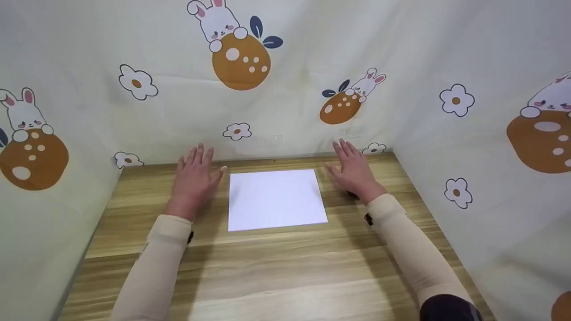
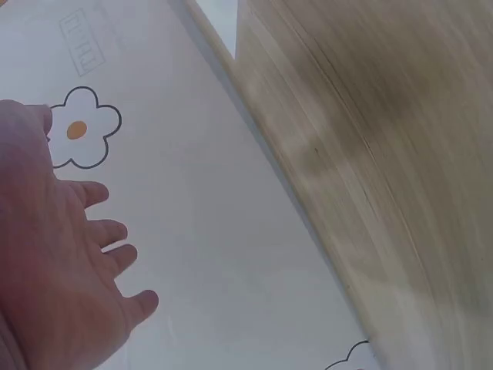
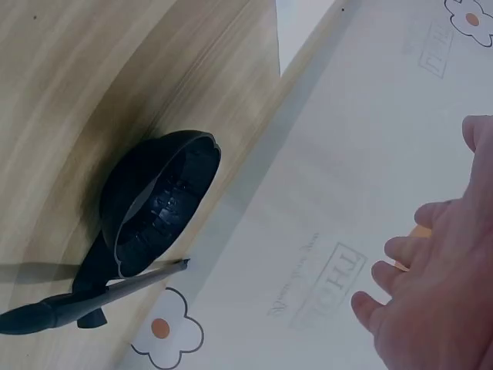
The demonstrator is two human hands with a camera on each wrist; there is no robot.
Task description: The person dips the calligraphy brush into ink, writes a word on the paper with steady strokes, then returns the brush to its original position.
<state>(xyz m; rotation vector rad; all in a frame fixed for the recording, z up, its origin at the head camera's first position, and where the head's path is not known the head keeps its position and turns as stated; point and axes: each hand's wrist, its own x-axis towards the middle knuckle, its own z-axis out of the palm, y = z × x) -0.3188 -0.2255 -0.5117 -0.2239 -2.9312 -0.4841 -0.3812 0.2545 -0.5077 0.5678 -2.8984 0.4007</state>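
Observation:
A blank white sheet of paper [image 1: 276, 199] lies on the wood-grain table between the two hands. My left hand [image 1: 192, 180] is to the left of the sheet with fingers spread, holding nothing; its palm side shows in the left wrist view. On the right, my right hand [image 1: 354, 171] is also spread, with nothing in it. Beneath and beside it stands a black, bowl-shaped dish [image 3: 160, 202], mostly hidden by the hand in the head view. A slender dark stick with a thick end [image 3: 115, 291], its exact kind unclear, lies against the dish.
A pale curtain [image 1: 290, 102] printed with rabbits, fruit and flowers rises along the back and both sides. The wooden table [image 1: 285, 272] runs toward the wearer. Beige sleeves cover both forearms.

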